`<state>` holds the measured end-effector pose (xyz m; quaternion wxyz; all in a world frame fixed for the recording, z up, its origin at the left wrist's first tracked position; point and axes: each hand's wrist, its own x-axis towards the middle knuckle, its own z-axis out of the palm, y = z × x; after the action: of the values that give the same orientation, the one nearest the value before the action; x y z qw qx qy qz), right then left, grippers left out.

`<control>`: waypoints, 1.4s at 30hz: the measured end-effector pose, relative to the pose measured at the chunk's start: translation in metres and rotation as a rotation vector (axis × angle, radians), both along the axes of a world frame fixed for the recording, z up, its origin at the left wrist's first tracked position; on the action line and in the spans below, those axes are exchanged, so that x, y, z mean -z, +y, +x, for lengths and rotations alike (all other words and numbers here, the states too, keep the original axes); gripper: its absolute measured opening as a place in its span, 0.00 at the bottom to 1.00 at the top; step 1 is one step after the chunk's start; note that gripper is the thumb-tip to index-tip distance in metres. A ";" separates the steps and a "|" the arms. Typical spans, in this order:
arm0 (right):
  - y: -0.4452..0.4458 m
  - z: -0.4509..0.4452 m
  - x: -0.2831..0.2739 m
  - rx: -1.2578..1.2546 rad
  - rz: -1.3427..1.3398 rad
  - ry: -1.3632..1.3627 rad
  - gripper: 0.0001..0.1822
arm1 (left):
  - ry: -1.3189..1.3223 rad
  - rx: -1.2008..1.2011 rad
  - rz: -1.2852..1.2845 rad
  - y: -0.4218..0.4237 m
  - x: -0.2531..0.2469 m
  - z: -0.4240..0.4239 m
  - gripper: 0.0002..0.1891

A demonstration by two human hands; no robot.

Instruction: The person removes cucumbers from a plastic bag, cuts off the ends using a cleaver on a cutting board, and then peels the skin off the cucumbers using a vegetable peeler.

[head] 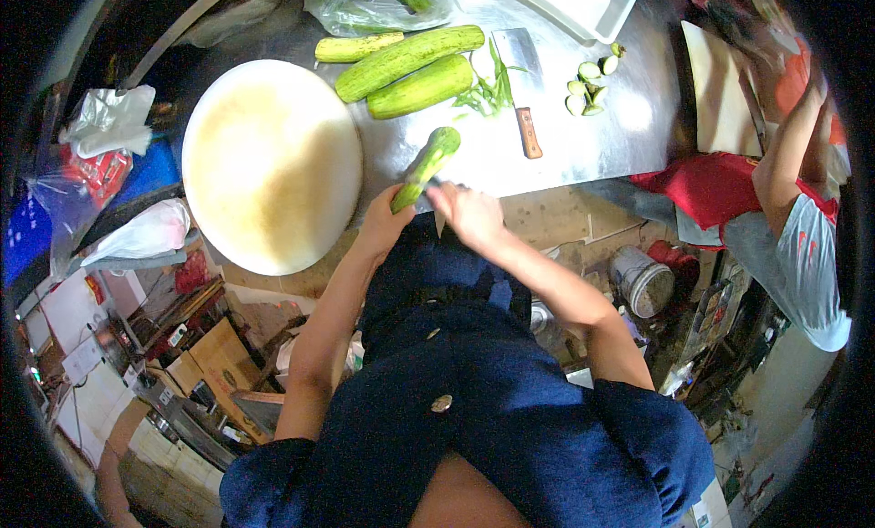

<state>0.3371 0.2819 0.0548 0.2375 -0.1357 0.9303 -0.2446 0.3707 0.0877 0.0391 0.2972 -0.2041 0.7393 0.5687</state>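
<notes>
My left hand grips the near end of a green gourd, which points away from me and shows pale peeled strips. My right hand is closed around a small dark tool against the gourd's side; most of the tool is hidden by my fingers. Both hands are at the near edge of a steel table. Beyond them lie two long green gourds and a shorter yellowish piece. Green peelings are heaped beside a cleaver with a wooden handle.
A large round chopping board stands at left. Several cut gourd ends lie right of the cleaver. Farther back are a plastic bag of green produce and a white tray. Another person's arm is at right, above a bucket.
</notes>
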 end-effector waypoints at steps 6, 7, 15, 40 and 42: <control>0.041 -0.062 0.030 0.248 0.224 0.042 0.18 | 0.115 0.081 -0.177 0.001 0.000 0.002 0.26; 0.035 -0.045 0.031 0.122 0.039 0.172 0.20 | 0.178 0.114 -0.249 0.001 0.005 -0.002 0.27; 0.024 -0.045 0.064 0.149 0.077 0.122 0.26 | 0.289 0.174 -0.370 0.005 0.006 0.000 0.29; 0.037 -0.069 0.045 0.232 0.217 0.082 0.20 | 0.617 0.373 -0.725 0.026 -0.004 -0.004 0.39; 0.037 -0.058 0.039 0.255 0.162 0.023 0.20 | 0.630 0.376 -0.726 0.026 -0.007 -0.006 0.39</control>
<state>0.2789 0.3187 0.0156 0.2038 0.0001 0.9593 -0.1953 0.3645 0.1140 0.0462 0.0672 0.0233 0.9666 0.2462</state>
